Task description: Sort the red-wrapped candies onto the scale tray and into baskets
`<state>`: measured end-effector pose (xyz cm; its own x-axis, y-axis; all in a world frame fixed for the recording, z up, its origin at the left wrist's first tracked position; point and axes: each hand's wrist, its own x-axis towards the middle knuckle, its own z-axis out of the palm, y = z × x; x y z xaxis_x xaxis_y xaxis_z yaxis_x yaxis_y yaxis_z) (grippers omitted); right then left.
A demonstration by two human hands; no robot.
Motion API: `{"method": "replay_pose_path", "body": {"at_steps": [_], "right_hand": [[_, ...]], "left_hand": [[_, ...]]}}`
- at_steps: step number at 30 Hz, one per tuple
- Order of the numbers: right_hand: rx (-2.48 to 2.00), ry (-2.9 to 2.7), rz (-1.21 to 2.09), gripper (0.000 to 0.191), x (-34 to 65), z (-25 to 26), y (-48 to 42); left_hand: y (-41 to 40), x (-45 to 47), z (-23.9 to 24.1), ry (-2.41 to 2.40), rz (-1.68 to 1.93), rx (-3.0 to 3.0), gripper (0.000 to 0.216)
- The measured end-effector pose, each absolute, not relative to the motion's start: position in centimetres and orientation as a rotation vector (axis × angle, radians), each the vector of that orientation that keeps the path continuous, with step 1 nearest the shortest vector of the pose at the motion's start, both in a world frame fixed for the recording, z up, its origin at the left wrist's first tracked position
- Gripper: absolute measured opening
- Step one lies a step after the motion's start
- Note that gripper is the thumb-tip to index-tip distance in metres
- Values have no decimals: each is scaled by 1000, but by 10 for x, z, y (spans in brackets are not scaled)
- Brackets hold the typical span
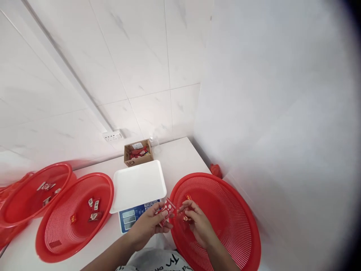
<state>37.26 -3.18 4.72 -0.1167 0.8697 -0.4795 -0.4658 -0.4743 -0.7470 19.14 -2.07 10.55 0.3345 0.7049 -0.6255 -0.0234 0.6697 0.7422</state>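
Note:
My left hand (145, 227) pinches a small red packet with white dots (168, 207) between thumb and fingers, just in front of the scale. Close by, my right hand (199, 223) has its fingers closed around red wrapped packets with yellowish print (187, 217); how many cannot be made out. It hovers over the left side of a large red plastic basket (239, 222). A digital scale with a white weighing tray (138, 185) and a blue keypad panel (141, 209) stands left of my hands. Nothing lies on that tray.
Left of the scale, a red basket (63, 205) holds several small wrapped packets. Another red basket (21, 199) with packets stands further left. Behind the scale is an open cardboard box (143, 161) of red packets. A wall socket (113, 135) and a red bag (216, 170) are also visible.

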Motion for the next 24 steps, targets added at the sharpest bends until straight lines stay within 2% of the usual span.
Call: {"method": "replay_pose_path", "body": {"at_steps": [3, 7, 13, 17, 24], "right_hand": [[-988, -388, 1809, 14, 378, 57, -30], [-862, -373, 1832, 15, 378, 71, -30], [-879, -928, 1887, 39, 373, 96, -43], [-876, -1220, 1797, 40, 368, 119, -56], [-1080, -1351, 1538, 35, 327, 144, -79]], "left_hand": [[-19, 193, 129, 1105, 561, 719, 52], [-21, 195, 152, 1043, 537, 832, 45], [-26, 189, 170, 961, 442, 998, 35], [-27, 177, 173, 910, 404, 1035, 35], [-33, 140, 182, 887, 345, 1190, 34]]}}
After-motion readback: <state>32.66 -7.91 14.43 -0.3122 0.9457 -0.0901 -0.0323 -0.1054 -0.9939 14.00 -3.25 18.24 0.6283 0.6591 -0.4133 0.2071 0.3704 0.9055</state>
